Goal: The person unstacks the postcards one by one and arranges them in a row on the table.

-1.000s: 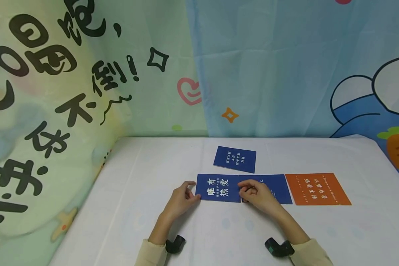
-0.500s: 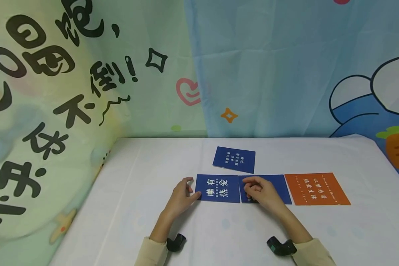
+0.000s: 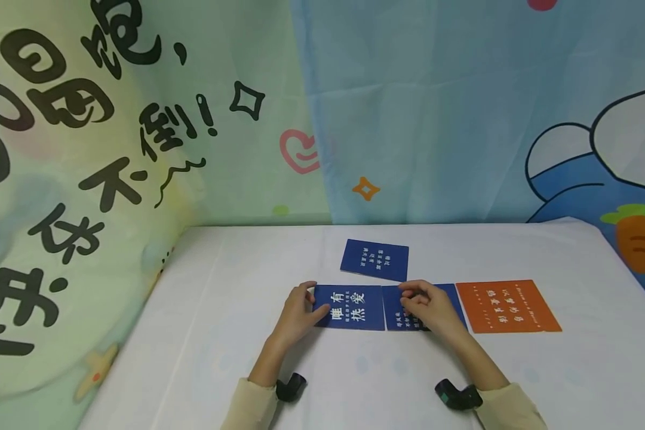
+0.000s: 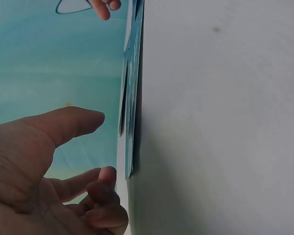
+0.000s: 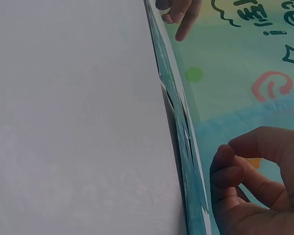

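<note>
A blue card with large white characters (image 3: 340,322) lies flat on the white-covered table, and a second blue card (image 3: 451,292) lies edge to edge on its right. My left hand (image 3: 297,316) is at the first card's left end, thumb over its edge and fingers spread apart from the thumb. In the left wrist view that thumb and the fingers have nothing between them. Over the second blue card is my right hand (image 3: 432,307), loosely curled, holding nothing; it hides the card's middle. An orange card (image 3: 507,307) continues the row on the right.
Another blue card (image 3: 374,260) lies slightly turned behind the row. The white tablecloth (image 3: 236,286) runs back to a printed cloth backdrop (image 3: 451,119). Black wrist devices sit on the left wrist (image 3: 291,388) and right wrist (image 3: 458,396).
My right hand has shifted right from the seam between the two blue cards, uncovering print on the second. My left thumb reaches further over the first card. The head view has turned slightly.
</note>
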A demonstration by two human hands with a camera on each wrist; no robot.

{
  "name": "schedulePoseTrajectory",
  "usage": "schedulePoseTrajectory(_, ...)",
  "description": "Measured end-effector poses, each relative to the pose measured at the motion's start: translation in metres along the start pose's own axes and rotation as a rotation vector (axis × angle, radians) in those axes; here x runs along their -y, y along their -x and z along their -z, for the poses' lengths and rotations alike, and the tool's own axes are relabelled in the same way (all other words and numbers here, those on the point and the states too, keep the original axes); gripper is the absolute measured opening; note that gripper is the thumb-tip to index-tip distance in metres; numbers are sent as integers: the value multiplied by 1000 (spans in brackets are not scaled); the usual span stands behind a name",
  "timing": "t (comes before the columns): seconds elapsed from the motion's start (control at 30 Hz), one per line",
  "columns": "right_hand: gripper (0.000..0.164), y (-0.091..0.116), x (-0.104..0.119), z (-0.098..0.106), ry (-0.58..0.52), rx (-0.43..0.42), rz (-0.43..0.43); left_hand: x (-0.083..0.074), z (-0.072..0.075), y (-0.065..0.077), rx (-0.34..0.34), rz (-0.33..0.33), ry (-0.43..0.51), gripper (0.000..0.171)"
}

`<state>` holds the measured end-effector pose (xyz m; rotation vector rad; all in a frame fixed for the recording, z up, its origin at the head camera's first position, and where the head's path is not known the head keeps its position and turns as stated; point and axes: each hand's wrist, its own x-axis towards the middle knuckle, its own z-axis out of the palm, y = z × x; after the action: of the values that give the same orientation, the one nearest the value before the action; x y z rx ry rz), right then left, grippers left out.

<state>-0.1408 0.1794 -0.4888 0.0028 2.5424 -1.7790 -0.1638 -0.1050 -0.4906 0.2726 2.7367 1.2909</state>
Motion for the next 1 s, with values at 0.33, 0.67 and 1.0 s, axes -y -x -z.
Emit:
schedulePoseTrajectory(0.33, 35, -1, 0, 3, 24, -7, -17, -9, -9, -11, 8, -42, -12, 47)
schedulePoseTrajectory(0.67, 36, -7, 4, 8, 60, -24, -3, -21, -13, -24, 21, -65, -24, 35)
schedulePoseTrajectory(1.0, 35, -9, 7, 8, 122, -82, 26, -22, -16, -39, 21, -67, -30, 41)
